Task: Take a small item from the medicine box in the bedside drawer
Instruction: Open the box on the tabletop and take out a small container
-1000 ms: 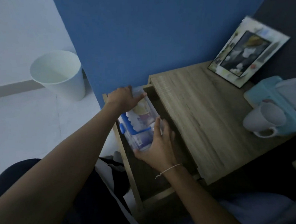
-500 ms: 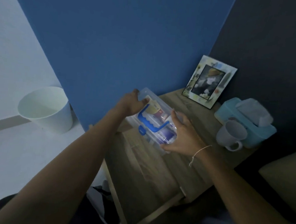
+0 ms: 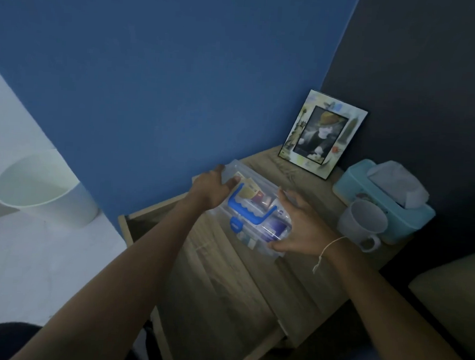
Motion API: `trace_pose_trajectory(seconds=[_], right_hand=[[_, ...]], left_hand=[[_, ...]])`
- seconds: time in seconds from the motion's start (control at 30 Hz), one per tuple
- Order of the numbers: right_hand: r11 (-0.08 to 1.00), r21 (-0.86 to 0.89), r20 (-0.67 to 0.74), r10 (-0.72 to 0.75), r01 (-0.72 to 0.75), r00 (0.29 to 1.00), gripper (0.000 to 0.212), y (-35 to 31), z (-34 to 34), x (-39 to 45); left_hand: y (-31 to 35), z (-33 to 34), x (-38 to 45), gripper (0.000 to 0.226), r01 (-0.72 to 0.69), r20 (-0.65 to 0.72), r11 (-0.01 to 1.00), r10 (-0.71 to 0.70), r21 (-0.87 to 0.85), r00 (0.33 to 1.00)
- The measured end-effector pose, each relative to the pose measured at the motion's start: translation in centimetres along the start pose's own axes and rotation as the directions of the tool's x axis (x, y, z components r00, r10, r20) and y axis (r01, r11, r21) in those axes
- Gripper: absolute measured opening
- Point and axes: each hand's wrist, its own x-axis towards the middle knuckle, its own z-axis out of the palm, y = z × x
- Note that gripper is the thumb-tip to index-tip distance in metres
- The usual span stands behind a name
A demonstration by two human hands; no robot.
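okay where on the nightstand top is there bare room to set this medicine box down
Both hands, left and right, hold the medicine box over the nightstand top. The bare patch is its near half, below the box toward the front edge, plus a strip before the photo frame. The right rear is crowded: mug against the tissue box.
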Motion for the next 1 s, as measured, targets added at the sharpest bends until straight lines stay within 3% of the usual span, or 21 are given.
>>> trace_pose_trajectory(seconds=[0.13,0.2,0.3,0.37,0.47,0.6,1.0], right_hand=[[0.99,0.013,0.017,0.143,-0.143,0.99,0.12,-0.2,-0.3,-0.8],[0.981,0.05,-0.087,0.191,-0.187,0.978,0.111,-1.0,0.4,-1.8],[0.986,0.096,-0.356,0.161,-0.136,0.921,0.084,-3.2,3.5,-3.2],[0.992,0.067,-0.428,0.128,-0.11,0.895,0.066,-4.3,5.4,-3.5],[0.993,-0.066,-0.453,0.059,-0.1,0.89,0.054,-4.3,6.6,-3.2],[0.98,-0.177,-0.449,0.003,-0.092,0.894,0.055,-2.9,6.3,-2.2],[0.986,-0.124,-0.406,0.049,-0.108,0.913,0.054,-1.0,3.8,1.9]], left_hand=[[0.1,-0.2,-1.9,0.07,-0.041,0.004,0.996,0.041,0.084,0.999],[-0.2,-0.1,-3.7,0.065,-0.139,-0.031,0.963,0.15,0.229,0.988],[-0.9,0.5,-6.5,0.056,-0.344,-0.031,0.859,0.383,0.38,0.923],[-1.3,1.0,-7.5,0.055,-0.394,-0.008,0.811,0.441,0.432,0.897],[-1.2,1.2,-7.8,0.054,-0.379,-0.015,0.819,0.427,0.43,0.904],[-0.6,1.3,-6.8,0.054,-0.383,-0.004,0.839,0.417,0.388,0.909],[0.3,1.9,-1.4,0.054,-0.37,0.014,0.845,0.395,0.387,0.918]])
